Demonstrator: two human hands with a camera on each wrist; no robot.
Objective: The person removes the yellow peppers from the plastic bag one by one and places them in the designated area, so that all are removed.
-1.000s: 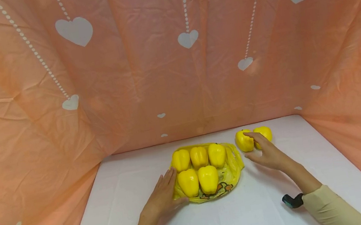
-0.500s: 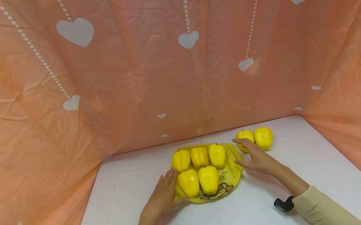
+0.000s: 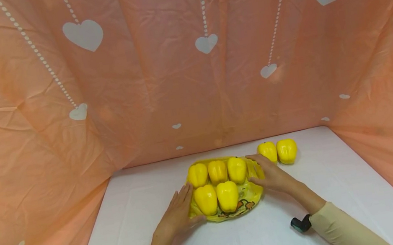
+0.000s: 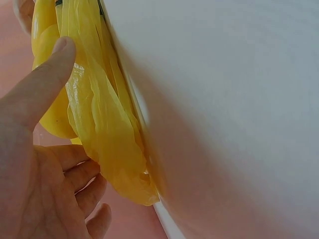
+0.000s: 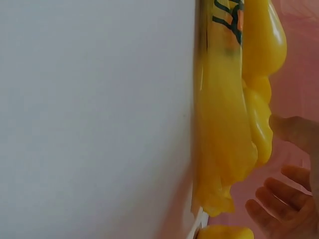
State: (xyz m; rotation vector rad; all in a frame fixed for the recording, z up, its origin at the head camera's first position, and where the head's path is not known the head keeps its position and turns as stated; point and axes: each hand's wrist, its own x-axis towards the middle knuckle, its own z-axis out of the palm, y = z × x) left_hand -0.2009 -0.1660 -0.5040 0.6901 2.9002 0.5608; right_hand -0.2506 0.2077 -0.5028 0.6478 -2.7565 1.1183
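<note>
Five glossy, lobed peppers [image 3: 218, 175] sit on crinkled plastic [image 3: 244, 192] between left hand [image 3: 176, 213] and right hand [image 3: 275, 175], fingers [image 5: 286, 197] spread

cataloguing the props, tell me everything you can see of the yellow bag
The yellow bag looks like thin, slightly see-through plastic, wrinkled, with dark and orange print on its near right. It lies spread on the white table, its edges gathered in folds. Five yellow bell peppers sit within its rim, three behind two. The left hand touches its left edge; the right hand is at its right edge, contact unclear.
</note>
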